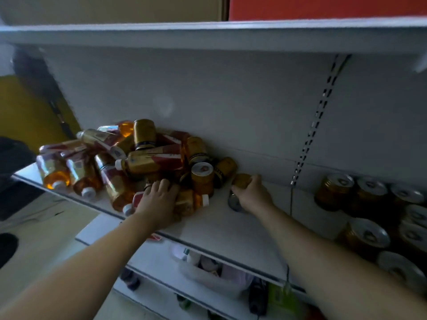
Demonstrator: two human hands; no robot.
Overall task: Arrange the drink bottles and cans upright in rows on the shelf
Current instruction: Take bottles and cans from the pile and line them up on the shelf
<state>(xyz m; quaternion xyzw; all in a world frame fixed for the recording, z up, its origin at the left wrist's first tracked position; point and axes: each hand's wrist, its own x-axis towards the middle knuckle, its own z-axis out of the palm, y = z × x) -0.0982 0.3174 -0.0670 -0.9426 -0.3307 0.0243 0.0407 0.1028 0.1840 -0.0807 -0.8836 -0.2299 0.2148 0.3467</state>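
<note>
left hand (159,199): palm down on the near edge of the pile (129,162), grip not discernible
right hand (251,192): clasps a lying can (240,181) beside the pile
step: picking — pile unsorted
next: upend it, carry to upright cans (369,213), far right of the shelf (221,227)

No readable text anywhere. Red-and-gold labels on the bottles (147,161) heaped beyond the left hand (157,202): printing too blurred to make out. Dark bands on the gold cans (145,134) above that hand: lettering illegible. Can lids (372,235) right of the right hand (253,195): unreadable too.
</note>
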